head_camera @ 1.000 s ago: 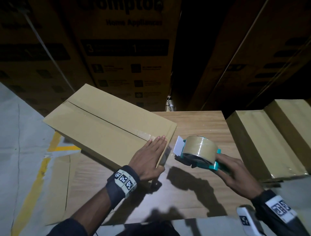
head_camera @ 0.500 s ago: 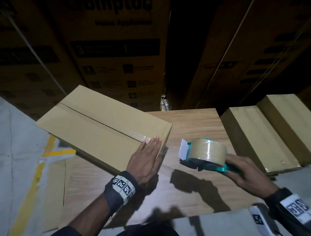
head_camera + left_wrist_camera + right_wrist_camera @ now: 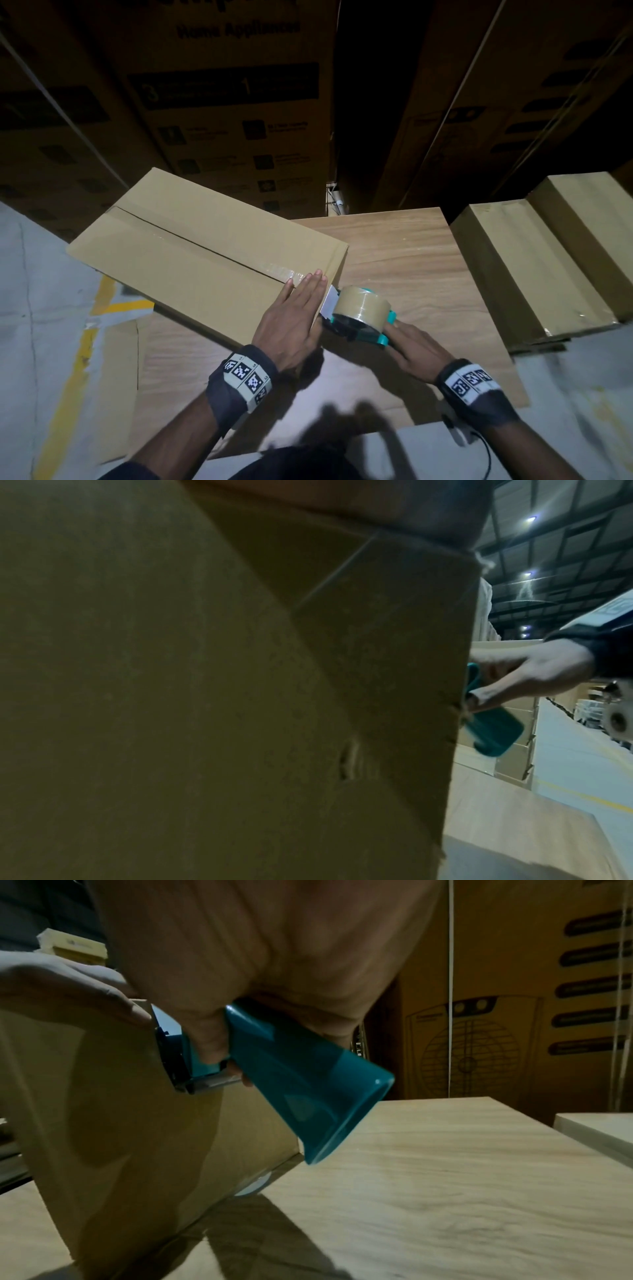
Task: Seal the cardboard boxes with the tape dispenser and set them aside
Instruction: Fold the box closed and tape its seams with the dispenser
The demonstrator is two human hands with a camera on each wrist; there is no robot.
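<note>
Your left hand point(image 3: 294, 322) lies flat, fingers straight, on the near corner of the cardboard box point(image 3: 205, 253) at centre-left of the head view. Your right hand point(image 3: 414, 349) grips the teal tape dispenser point(image 3: 359, 315) at centre frame, its nose at the box's end face. The risk — the box overhangs the wooden table point(image 3: 411, 267), so a hard press could tip it or skew the tape off the seam.

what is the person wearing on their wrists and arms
Each bare hand, left hand and right hand, has a dark fabric wristband carrying a white strip printed with square black-and-white coded markers. Dark sleeves cover the upper forearms. A small white device with a thin black cable hangs under the right wrist.
</note>
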